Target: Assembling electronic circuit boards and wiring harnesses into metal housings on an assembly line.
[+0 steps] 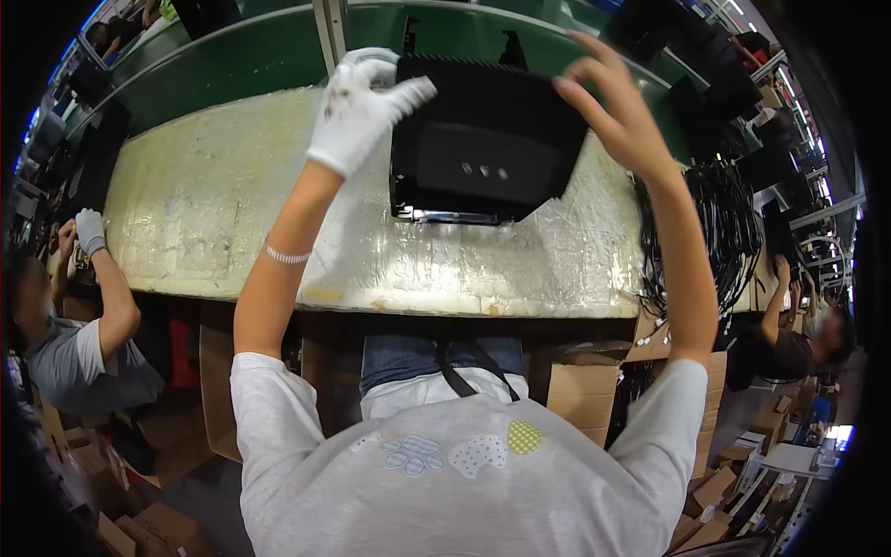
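A black box-shaped casing (483,139), which looks like a computer case, stands slightly tilted on the far part of the bench, with three small pale spots on its dark face and a bright metal strip along its lower edge. My left hand (357,111), in a white glove with grey smudges, is at its upper left corner. Its thumb reaches across the dark face, apart from the curled fingers. Bare and slightly blurred, my right hand (617,111) is at the upper right corner, fingers spread, one fingertip close to the edge. Whether either hand presses on the casing is unclear.
The bench (213,204) has a pale, plastic-wrapped top. A bundle of black cables (710,232) hangs at its right. Cardboard boxes (583,395) stand below the front edge. A green rail (232,70) runs behind. Other people work at far left and far right.
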### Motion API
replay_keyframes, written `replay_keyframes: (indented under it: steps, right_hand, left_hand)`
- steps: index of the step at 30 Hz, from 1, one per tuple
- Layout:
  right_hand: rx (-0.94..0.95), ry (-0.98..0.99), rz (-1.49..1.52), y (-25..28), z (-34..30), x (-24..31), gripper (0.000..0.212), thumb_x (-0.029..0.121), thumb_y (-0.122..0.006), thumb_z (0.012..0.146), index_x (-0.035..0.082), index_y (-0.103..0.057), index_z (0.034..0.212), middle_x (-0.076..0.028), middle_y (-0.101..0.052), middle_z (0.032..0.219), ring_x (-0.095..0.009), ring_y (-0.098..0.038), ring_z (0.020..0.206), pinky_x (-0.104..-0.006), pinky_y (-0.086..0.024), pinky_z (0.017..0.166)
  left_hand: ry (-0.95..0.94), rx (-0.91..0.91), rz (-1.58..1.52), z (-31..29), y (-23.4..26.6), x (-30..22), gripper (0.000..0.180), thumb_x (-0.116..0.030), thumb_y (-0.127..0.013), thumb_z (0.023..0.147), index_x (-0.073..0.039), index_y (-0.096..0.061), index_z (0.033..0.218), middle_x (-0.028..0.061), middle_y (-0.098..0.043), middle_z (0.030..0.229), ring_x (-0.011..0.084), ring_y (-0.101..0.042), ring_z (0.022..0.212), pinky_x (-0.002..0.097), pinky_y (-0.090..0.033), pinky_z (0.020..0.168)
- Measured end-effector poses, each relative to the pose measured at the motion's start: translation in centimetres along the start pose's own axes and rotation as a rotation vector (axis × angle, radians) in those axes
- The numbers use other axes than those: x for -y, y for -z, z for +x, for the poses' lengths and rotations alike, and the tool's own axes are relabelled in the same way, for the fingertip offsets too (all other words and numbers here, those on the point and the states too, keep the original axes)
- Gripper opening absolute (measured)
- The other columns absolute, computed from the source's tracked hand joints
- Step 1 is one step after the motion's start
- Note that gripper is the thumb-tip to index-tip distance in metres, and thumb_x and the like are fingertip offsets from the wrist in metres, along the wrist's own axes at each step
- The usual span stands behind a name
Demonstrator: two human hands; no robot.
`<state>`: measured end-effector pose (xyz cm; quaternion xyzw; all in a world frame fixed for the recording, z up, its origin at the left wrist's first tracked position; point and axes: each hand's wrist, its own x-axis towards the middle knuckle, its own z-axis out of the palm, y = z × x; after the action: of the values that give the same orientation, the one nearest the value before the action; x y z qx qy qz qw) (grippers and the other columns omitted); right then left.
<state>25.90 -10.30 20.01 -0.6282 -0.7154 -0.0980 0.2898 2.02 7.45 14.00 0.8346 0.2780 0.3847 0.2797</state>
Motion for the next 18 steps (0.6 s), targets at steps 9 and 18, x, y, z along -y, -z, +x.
replay_keyframes:
  steps: [9,18]
  right_hand:
    - [-0.254,-0.261,-0.049,-11.6,2.1,-12.5,0.023,0.02,-0.049,0.095,-0.003,-0.054,0.098,-0.024,-0.058,0.094,-0.042,-0.055,0.09,-0.0457,-0.043,0.08]
    - [0.696,-0.282,0.415,-7.5,-10.1,-5.5,0.078,0.049,-0.068,0.084,-0.003,-0.041,0.135,-0.027,-0.054,0.122,-0.038,-0.054,0.112,-0.0421,-0.043,0.097]
  left_hand:
    - [0.161,0.44,0.078,-1.5,-1.2,-0.3,0.083,-0.059,-0.07,0.073,-0.02,-0.045,0.142,0.0302,-0.02,0.152,0.044,-0.034,0.136,0.0422,-0.03,0.112]
    - [0.115,0.674,0.037,1.5,-2.5,-1.0,0.101,-0.048,-0.079,0.066,-0.007,-0.033,0.147,0.031,-0.04,0.141,0.0404,-0.039,0.133,0.0382,-0.034,0.11]
